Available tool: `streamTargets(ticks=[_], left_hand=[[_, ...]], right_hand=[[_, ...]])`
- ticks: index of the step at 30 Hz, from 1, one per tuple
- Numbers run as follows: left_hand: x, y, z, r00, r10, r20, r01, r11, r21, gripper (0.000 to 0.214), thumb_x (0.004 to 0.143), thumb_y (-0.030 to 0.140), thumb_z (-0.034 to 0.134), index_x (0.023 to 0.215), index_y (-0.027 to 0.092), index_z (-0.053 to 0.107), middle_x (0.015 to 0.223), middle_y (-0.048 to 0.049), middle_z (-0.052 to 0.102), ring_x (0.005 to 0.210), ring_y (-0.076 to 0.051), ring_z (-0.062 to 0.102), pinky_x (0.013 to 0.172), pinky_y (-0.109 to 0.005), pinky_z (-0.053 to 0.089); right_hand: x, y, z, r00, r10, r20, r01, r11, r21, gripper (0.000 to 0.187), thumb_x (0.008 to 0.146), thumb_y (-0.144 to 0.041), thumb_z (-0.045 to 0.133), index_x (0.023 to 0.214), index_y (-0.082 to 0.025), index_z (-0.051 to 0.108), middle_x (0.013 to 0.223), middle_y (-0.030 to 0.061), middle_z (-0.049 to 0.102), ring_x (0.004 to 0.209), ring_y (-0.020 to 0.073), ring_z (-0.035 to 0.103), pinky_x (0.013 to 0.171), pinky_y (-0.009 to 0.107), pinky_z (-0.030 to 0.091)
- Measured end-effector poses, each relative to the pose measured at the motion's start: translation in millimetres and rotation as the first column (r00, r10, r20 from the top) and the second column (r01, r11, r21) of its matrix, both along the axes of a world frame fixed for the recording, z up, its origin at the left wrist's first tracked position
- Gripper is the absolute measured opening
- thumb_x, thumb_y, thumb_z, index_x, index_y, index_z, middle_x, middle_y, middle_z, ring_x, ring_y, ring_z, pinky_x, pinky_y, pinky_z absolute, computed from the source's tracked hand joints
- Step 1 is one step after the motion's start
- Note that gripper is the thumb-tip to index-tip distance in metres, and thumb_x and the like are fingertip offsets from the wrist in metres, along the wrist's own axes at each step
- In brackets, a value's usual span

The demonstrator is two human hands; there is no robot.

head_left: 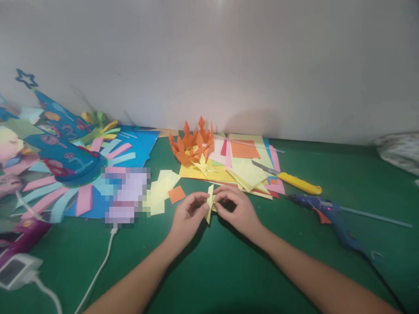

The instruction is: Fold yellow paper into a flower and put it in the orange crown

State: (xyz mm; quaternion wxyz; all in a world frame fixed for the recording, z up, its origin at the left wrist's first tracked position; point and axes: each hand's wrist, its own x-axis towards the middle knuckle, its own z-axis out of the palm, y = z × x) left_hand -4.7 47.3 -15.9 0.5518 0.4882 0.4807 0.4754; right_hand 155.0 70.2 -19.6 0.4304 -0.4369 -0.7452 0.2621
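Observation:
A small folded piece of pale yellow paper (210, 205) is held upright between my two hands, just above the green table. My left hand (191, 213) pinches its left side with thumb and fingers. From the right, my right hand (238, 211) grips a folded part of the same paper, its fingertips partly hiding it. Behind the hands lies a yellow folded paper star (203, 166), in front of an orange folded paper crown (192, 146). A small orange paper square (176, 194) and several pale yellow paper pieces (159, 196) lie left of my left hand.
Stacked coloured paper (252, 174) lies behind my hands. A yellow utility knife (299, 182), blade out, and a blue glue gun (327, 213) with a cord are at right. Blue party hats (65, 152) with paper strips, a white cable (101, 266) and a purple device (28, 233) fill the left.

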Motion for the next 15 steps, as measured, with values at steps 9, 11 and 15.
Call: streamTargets(ticks=[9, 11, 15], left_hand=[[-11, 4, -3.4, 0.970, 0.013, -0.244, -0.020, 0.999, -0.027, 0.019, 0.073, 0.030, 0.064, 0.088, 0.018, 0.069, 0.089, -0.0052, 0.070, 0.082, -0.018, 0.063, 0.080, -0.031, 0.049], [-12, 5, -3.0, 0.964, 0.014, -0.264, -0.022, 0.999, -0.025, 0.018, 0.073, 0.031, 0.065, 0.085, 0.019, 0.070, 0.087, -0.0047, 0.071, 0.080, -0.018, 0.064, 0.078, -0.031, 0.049], [-12, 6, -2.1, 0.969, 0.029, -0.244, -0.037, 0.999, -0.026, 0.017, 0.071, 0.030, 0.067, 0.084, 0.018, 0.070, 0.085, -0.0044, 0.071, 0.079, -0.018, 0.064, 0.077, -0.029, 0.050]], right_hand=[[1, 1, 1.8, 0.999, -0.034, 0.043, 0.032, 0.999, 0.032, 0.010, 0.072, -0.013, 0.058, 0.074, -0.022, 0.061, 0.086, 0.0030, 0.059, 0.087, 0.0197, 0.056, 0.080, 0.035, 0.044], [1, 0, 2.6, 0.998, -0.028, 0.048, 0.026, 0.999, 0.034, 0.010, 0.072, -0.012, 0.058, 0.073, -0.022, 0.061, 0.084, 0.0028, 0.058, 0.085, 0.0195, 0.055, 0.079, 0.035, 0.044], [0, -1, 3.4, 1.000, 0.006, 0.023, -0.007, 1.000, 0.023, 0.011, 0.072, -0.011, 0.057, 0.073, -0.021, 0.060, 0.083, 0.0025, 0.057, 0.081, 0.0180, 0.056, 0.074, 0.032, 0.045]])
